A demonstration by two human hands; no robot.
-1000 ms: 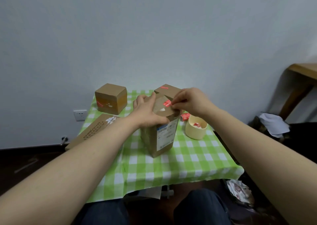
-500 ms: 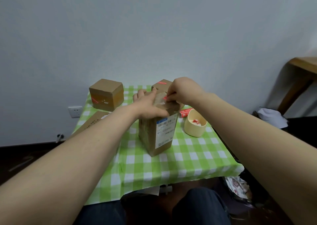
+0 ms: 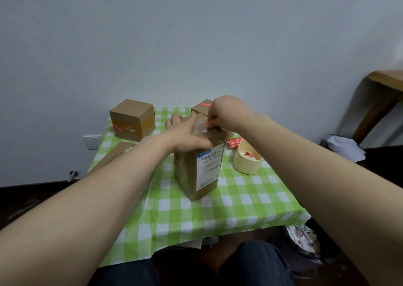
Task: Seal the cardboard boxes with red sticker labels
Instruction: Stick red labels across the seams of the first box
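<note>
Steadying tall box (image 3: 196,172) | left hand (image 3: 185,135) flat, pinning flaps (image 3: 216,135) shut | right hand (image 3: 226,113) fingers (image 3: 212,119) apparently pinch red sticker (image 3: 205,124) across them

Upright tall brown box (image 3: 185,176), red sticker (image 3: 206,124) atop its flaps

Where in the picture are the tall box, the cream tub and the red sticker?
tall box (image 3: 185,172): head view, brown side face left of its label.
cream tub (image 3: 244,167): head view, outer wall.
red sticker (image 3: 206,123): head view, red corner showing on the box top.
</note>
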